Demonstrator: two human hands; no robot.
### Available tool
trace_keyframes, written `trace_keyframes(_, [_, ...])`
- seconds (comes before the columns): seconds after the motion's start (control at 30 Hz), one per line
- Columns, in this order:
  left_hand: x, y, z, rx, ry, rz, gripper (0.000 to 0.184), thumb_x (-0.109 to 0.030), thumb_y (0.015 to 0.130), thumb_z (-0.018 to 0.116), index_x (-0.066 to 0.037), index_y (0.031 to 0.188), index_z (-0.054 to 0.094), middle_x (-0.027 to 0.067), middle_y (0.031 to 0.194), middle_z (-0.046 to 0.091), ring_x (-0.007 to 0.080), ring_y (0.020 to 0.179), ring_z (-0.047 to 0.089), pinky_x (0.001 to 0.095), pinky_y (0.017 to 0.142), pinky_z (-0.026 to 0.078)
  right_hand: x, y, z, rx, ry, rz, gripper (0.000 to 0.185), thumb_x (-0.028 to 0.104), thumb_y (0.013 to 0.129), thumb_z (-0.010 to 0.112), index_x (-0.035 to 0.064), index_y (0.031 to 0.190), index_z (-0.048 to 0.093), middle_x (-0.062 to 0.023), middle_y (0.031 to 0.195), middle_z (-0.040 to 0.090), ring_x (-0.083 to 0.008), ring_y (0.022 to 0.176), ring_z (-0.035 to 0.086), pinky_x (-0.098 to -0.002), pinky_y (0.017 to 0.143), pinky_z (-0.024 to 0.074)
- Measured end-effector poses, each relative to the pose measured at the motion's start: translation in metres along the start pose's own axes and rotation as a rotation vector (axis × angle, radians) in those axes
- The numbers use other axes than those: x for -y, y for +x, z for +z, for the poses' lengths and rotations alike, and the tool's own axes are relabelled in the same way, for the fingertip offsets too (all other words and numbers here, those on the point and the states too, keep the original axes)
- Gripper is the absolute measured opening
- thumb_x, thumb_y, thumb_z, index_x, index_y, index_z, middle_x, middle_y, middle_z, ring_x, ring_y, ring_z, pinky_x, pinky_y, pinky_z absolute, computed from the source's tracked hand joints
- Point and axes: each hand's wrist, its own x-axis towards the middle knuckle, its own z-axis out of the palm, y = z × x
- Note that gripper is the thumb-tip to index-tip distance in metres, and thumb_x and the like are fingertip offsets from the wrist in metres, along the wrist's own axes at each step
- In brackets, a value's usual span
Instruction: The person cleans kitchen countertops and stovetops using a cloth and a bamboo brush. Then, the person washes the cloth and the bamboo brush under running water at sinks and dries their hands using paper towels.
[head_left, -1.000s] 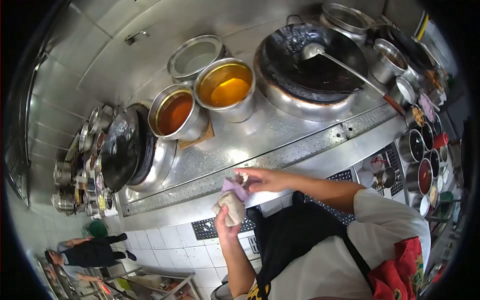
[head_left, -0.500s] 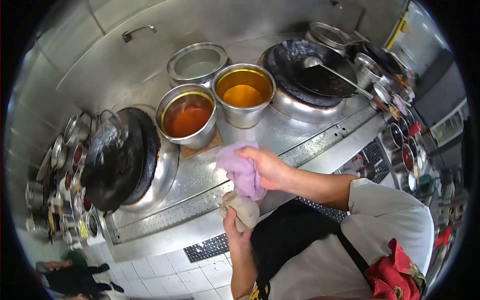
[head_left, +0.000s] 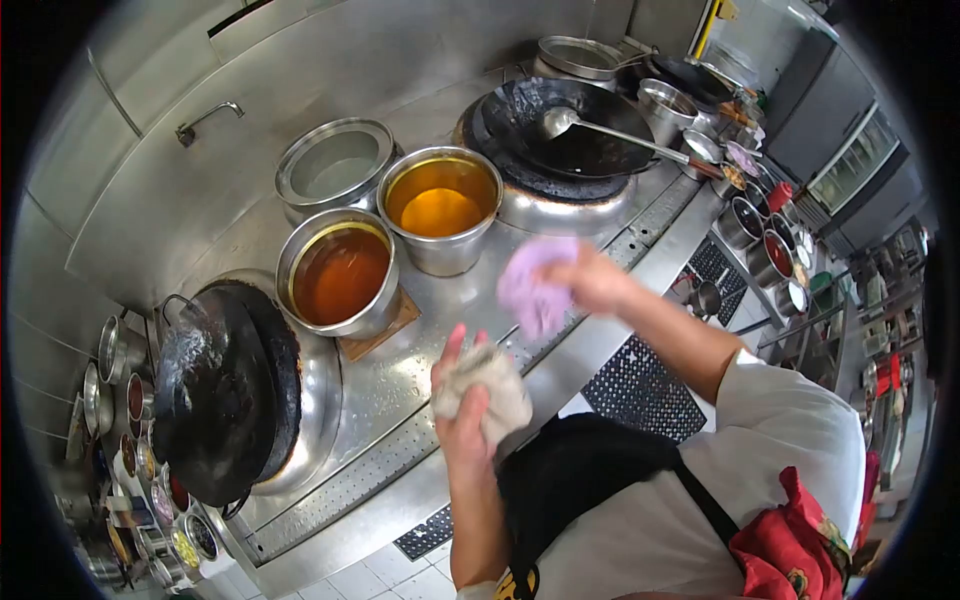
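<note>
My left hand (head_left: 465,432) is wrapped round a wadded beige cloth (head_left: 492,385), its thumb pressed across the front. Up and to the right, my right hand (head_left: 598,280) grips a bunched lilac cloth (head_left: 535,287), a little blurred by motion. A gap separates the two cloths. Beyond them stand two steel pots of liquid: one with reddish-brown liquid (head_left: 342,278) on a wooden block (head_left: 385,335), the other with golden liquid (head_left: 440,212). Neither hand touches a pot.
A black wok (head_left: 215,395) sits on the left burner. Another wok (head_left: 560,130) on the right burner holds a ladle (head_left: 625,134). Behind the pots is a steel pot of cloudy liquid (head_left: 335,165). Sauce containers (head_left: 770,255) line the right side. A tap (head_left: 210,120) juts from the wall.
The hands have drawn apart: my right hand carried the lilac cloth up and right, off the beige one. My left hand rose slightly with the beige cloth. The view turned rightward.
</note>
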Motion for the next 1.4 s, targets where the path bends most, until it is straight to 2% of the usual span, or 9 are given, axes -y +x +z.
trace_keyframes(0.17, [-0.014,-0.051,-0.045,-0.267,0.068,-0.087,0.058,-0.034,0.086,0.070,-0.019,0.134,0.042,0.0200,0.135,0.049,0.0392,0.119,0.053,0.0533,0.085,0.056,0.061,0.135,-0.110,-0.344,-0.816,-0.300,0.017,0.010,0.086,0.057,0.0069,0.101,0.066,-0.0069,0.090,0.071,-0.0168,0.072,0.068,-0.0315,0.063,0.0539])
trace_keyframes(0.33, [-0.011,-0.096,-0.082,-0.475,0.211,-0.042,0.060,-0.040,0.088,0.066,-0.016,0.136,0.040,0.0175,0.120,0.057,0.0316,0.106,0.061,0.0478,0.075,0.060,-0.020,0.277,-0.172,-0.240,-1.166,-0.604,0.015,0.013,0.080,0.061,0.0110,0.093,0.068,-0.0102,0.086,0.069,-0.0305,0.078,0.067,-0.0397,0.069,0.0533])
trace_keyframes(0.43, [-0.006,-0.128,-0.084,-0.689,0.150,-0.011,0.061,-0.040,0.086,0.068,-0.010,0.134,0.043,0.0166,0.119,0.058,0.0299,0.101,0.063,0.0442,0.070,0.061,-0.042,0.275,-0.173,-0.258,-1.135,-0.336,0.015,0.016,0.078,0.063,0.0115,0.092,0.069,-0.0120,0.087,0.069,-0.0333,0.085,0.066,-0.0435,0.076,0.0526])
trace_keyframes(0.5, [-0.003,-0.138,-0.081,-0.779,0.115,0.013,0.059,-0.039,0.087,0.067,-0.007,0.132,0.046,0.0146,0.119,0.059,0.0282,0.101,0.063,0.0418,0.069,0.061,-0.035,0.233,-0.147,-0.428,-0.820,-0.062,0.010,0.014,0.083,0.061,0.0102,0.090,0.068,-0.0128,0.076,0.068,-0.0253,0.063,0.068,-0.0389,0.062,0.0548])
trace_keyframes(0.6, [-0.002,-0.147,-0.073,-0.830,0.135,0.039,0.054,-0.040,0.092,0.061,-0.007,0.132,0.049,0.0102,0.121,0.059,0.0246,0.103,0.062,0.0385,0.070,0.059,-0.072,0.172,-0.116,-0.670,-0.574,-0.283,0.016,0.004,0.083,0.055,0.0066,0.095,0.065,-0.0096,0.076,0.068,-0.0174,0.058,0.065,-0.0320,0.051,0.0523])
trace_keyframes(0.73, [0.000,-0.148,-0.081,-0.809,0.068,0.061,0.056,-0.037,0.089,0.065,-0.007,0.132,0.047,0.0117,0.120,0.060,0.0274,0.102,0.062,0.0431,0.070,0.060,-0.082,0.094,-0.022,-0.328,0.139,0.012,0.021,-0.002,0.084,0.056,0.0037,0.103,0.061,-0.0066,0.087,0.065,-0.0172,0.070,0.067,-0.0306,0.059,0.0563])
trace_keyframes(0.9, [-0.013,-0.157,-0.081,-0.801,0.108,0.093,0.057,-0.034,0.086,0.069,-0.006,0.132,0.047,0.0131,0.118,0.061,0.0274,0.102,0.062,0.0425,0.071,0.059,-0.010,0.148,0.032,-0.342,-0.706,-0.584,0.022,0.004,0.079,0.065,0.0045,0.101,0.065,-0.0109,0.098,0.064,-0.0273,0.096,0.064,-0.0386,0.082,0.0509])
trace_keyframes(1.13, [-0.013,-0.207,-0.111,-0.842,0.111,0.151,0.051,-0.033,0.092,0.063,-0.006,0.132,0.048,0.0117,0.120,0.060,0.0262,0.102,0.063,0.0392,0.082,0.055,-0.007,0.295,0.054,0.284,-1.631,-0.492,0.018,0.018,0.085,0.064,0.0091,0.100,0.068,-0.0137,0.103,0.062,-0.0336,0.100,0.064,-0.0458,0.085,0.0516])
trace_keyframes(1.4, [-0.012,-0.242,-0.136,-0.974,0.019,0.140,0.050,-0.033,0.091,0.064,-0.005,0.129,0.050,0.0121,0.112,0.063,0.0250,0.098,0.063,0.0392,0.077,0.055,-0.016,0.252,0.074,0.459,-1.846,-0.353,0.034,0.038,0.089,0.062,0.0070,0.099,0.071,-0.0146,0.102,0.069,-0.0336,0.099,0.067,-0.0446,0.084,0.0537])
